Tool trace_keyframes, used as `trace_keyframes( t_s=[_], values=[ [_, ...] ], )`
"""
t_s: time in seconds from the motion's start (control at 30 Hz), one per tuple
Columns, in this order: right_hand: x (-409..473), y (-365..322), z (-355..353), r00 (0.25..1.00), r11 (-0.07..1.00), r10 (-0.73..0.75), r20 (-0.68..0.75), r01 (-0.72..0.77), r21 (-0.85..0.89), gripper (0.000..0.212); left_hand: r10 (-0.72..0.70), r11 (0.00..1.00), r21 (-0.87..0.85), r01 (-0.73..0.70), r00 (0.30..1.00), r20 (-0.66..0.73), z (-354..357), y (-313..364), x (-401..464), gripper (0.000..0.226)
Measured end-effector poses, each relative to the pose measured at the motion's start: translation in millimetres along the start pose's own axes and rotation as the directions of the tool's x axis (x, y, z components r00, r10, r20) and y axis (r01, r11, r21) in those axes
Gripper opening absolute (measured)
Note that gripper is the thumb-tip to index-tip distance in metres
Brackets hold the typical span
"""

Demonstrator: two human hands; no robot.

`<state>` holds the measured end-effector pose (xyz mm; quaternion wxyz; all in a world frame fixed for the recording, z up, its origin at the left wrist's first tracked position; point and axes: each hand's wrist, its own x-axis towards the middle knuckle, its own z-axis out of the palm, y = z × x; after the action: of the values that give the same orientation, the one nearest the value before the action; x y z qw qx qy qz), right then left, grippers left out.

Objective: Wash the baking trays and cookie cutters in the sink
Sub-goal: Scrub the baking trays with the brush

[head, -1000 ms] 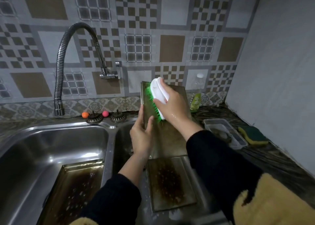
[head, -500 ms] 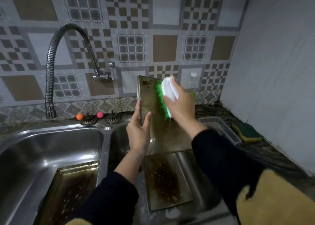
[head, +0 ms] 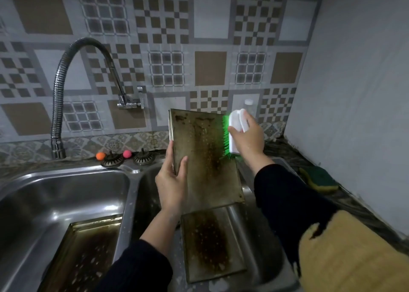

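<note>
Nearest, two greasy baking trays lie flat, one in each sink basin. Above the right basin, the left hand pinches a third tray by its edge, propped upright so the right hand, wrapped around a green-bristled brush, can scrub its face.

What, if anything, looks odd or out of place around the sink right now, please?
Nothing is spilled or broken. Two drain strainers sit on the ledge behind the basins rather than in drains. All three baking trays, including the held tray, show dark baked-on stains. The faucet appears to be off.
</note>
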<state>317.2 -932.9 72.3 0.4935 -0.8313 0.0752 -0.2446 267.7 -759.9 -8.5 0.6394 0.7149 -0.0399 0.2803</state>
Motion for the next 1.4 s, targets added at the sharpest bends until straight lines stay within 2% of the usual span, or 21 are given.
trace_keyframes(
  t_s=[0.07, 0.13, 0.27, 0.33, 0.4, 0.47, 0.53, 0.6, 0.67, 0.77, 0.83, 0.93, 1.0, 1.17, 1.27, 1.4],
  values=[
    [-2.7, -1.5, -1.8, 1.0, 0.999, 0.015, 0.019, -0.016, 0.039, 0.07, -0.009, 0.995, 0.096, 0.011, 1.0, -0.016, -1.0, 1.0, 1.1, 0.059],
    [-10.0, -6.9, 5.9, 0.993, 0.997, 0.014, 0.115, -0.022, 0.07, 0.078, 0.029, 0.969, 0.246, -0.03, 1.0, 0.007, -0.3, 3.6, -2.0, 0.062],
    [-25.8, -25.2, 24.8, 0.97, 1.0, 0.024, 0.241, -0.025, 0.003, 0.105, 0.177, 0.798, 0.562, -0.218, 0.976, 0.128, 13.9, 4.4, -19.2, 0.07],
    [-29.2, -26.2, 30.5, 0.977, 0.999, 0.031, 0.213, -0.021, -0.05, 0.101, 0.23, 0.717, 0.627, -0.304, 0.953, 0.199, 23.5, 2.3, -28.3, 0.077],
    [-32.7, -23.5, 31.8, 0.984, 0.996, 0.017, 0.177, -0.001, -0.088, 0.088, 0.238, 0.673, 0.666, -0.322, 0.947, 0.217, 27.6, 0.5, -34.2, 0.079],
    [-33.3, -16.2, 33.5, 0.986, 0.997, -0.021, 0.168, 0.033, -0.067, 0.078, 0.19, 0.68, 0.678, -0.28, 0.96, 0.206, 23.7, 1.2, -36.4, 0.073],
    [-32.8, -15.0, 31.1, 0.987, 0.998, -0.053, 0.155, 0.059, -0.034, 0.067, 0.062, 0.773, 0.611, -0.173, 0.978, 0.199, 11.5, 2.3, -35.1, 0.059],
    [-31.4, -18.5, 27.1, 0.987, 0.997, -0.068, 0.147, 0.061, 0.048, 0.057, -0.055, 0.853, 0.52, -0.04, 0.985, 0.166, -5.1, -2.1, -28.4, 0.061],
    [-32.0, -24.5, 26.8, 0.985, 0.982, -0.055, 0.161, 0.024, 0.187, 0.052, -0.109, 0.833, 0.553, 0.031, 0.988, 0.108, -25.3, -9.4, -17.8, 0.061],
    [-39.0, -36.2, 37.8, 0.978, 0.938, -0.003, 0.209, -0.07, 0.339, 0.049, -0.266, 0.768, 0.621, 0.156, 0.96, 0.088, -55.9, -18.1, -0.5, 0.071],
    [-49.5, -44.0, 51.1, 0.966, 0.919, 0.006, 0.26, -0.108, 0.379, 0.05, -0.323, 0.802, 0.556, 0.219, 0.941, 0.095, -76.1, -22.9, 6.9, 0.077],
    [-67.1, -55.8, 77.4, 0.949, 0.918, -0.006, 0.314, -0.119, 0.378, 0.052, -0.336, 0.841, 0.477, 0.254, 0.937, 0.093, -113.1, -31.4, 10.8, 0.075],
    [-72.9, -58.2, 90.1, 0.937, 0.931, -0.018, 0.348, -0.111, 0.348, 0.054, -0.344, 0.85, 0.447, 0.279, 0.936, 0.072, -133.2, -35.7, 9.7, 0.072],
    [-102.6, -56.4, 131.3, 0.934, 0.995, -0.01, 0.358, -0.027, 0.1, 0.066, -0.383, 0.8, 0.494, 0.34, 0.924, -0.016, -213.1, -56.8, 8.7, 0.071],
    [-119.4, -39.3, 145.7, 0.94, 1.0, 0.017, 0.342, -0.007, -0.029, 0.073, -0.453, 0.744, 0.529, 0.408, 0.89, -0.048, -259.0, -76.8, 5.4, 0.071],
    [-141.7, -20.8, 150.1, 0.96, 0.964, 0.044, 0.276, 0.031, -0.263, 0.068, -0.601, 0.656, 0.555, 0.511, 0.799, -0.025, -300.9, -115.6, -6.2, 0.069]
  ],
)
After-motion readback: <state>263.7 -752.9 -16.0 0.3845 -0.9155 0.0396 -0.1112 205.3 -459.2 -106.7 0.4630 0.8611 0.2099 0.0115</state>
